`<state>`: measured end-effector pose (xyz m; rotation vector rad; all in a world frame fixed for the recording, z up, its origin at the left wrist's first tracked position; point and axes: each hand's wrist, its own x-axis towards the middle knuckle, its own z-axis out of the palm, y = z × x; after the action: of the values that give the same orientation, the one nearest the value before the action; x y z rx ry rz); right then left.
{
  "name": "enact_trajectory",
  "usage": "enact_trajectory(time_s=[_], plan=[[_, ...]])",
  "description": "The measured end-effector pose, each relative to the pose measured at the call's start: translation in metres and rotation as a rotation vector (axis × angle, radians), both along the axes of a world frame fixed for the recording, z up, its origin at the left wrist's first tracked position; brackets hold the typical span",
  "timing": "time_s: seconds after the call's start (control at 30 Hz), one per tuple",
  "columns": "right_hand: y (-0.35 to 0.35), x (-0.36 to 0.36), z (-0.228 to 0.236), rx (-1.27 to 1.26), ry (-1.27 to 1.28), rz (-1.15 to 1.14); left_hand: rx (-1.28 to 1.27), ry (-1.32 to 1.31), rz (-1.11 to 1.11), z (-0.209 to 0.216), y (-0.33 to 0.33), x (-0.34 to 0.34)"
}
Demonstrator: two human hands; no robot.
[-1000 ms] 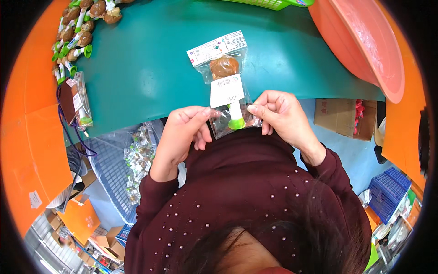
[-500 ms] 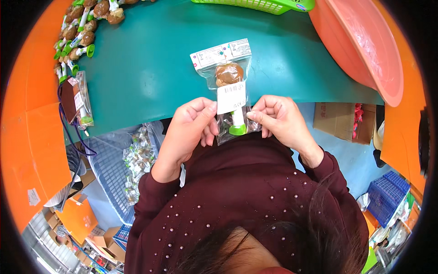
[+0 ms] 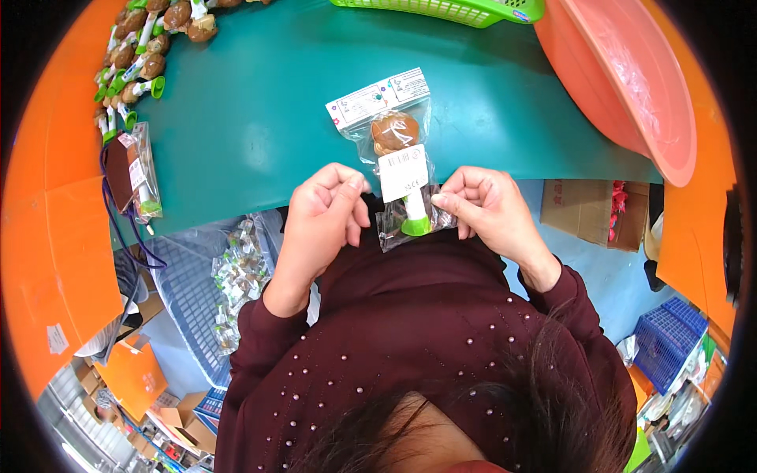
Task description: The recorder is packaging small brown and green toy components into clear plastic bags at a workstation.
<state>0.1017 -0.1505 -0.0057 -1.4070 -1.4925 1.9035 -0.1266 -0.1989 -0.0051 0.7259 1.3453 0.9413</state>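
A clear plastic bag [image 3: 389, 236] with a printed white header card [image 3: 377, 98] lies across the table's near edge. Inside is an item with a round brown head [image 3: 394, 130], a white stem and a green flared base [image 3: 415, 227]. A white label [image 3: 403, 172] sits on the bag's front. My right hand [image 3: 489, 206] pinches the bag's right edge between thumb and forefinger. Just left of the bag, with a small gap, is my left hand [image 3: 325, 217]. Its fingers are curled, thumb against forefinger, and nothing shows in them.
On the green table [image 3: 252, 110], several unbagged brown-headed items [image 3: 146, 47] lie at far left, near another bagged one [image 3: 146, 177]. A green basket [image 3: 441, 11] and a pink basin [image 3: 631, 87] stand at the back and right. A blue crate [image 3: 185, 307] of bagged items sits below left.
My left hand has come away from the bag's left edge, moving slightly left. The bag's lower end has swung a little right, staying in my right hand.
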Motion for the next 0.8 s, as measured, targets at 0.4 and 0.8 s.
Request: enact_trajectory(time_s=[0.4,0.8], plan=[[-0.004,0.002,0.0,0.036,0.023,0.026,0.032,-0.08,-0.046,0.0,0.012,0.014],[-0.003,0.007,-0.003,0.045,0.036,-0.051,0.01,0.221,0.032,0.015,-0.007,0.019]])
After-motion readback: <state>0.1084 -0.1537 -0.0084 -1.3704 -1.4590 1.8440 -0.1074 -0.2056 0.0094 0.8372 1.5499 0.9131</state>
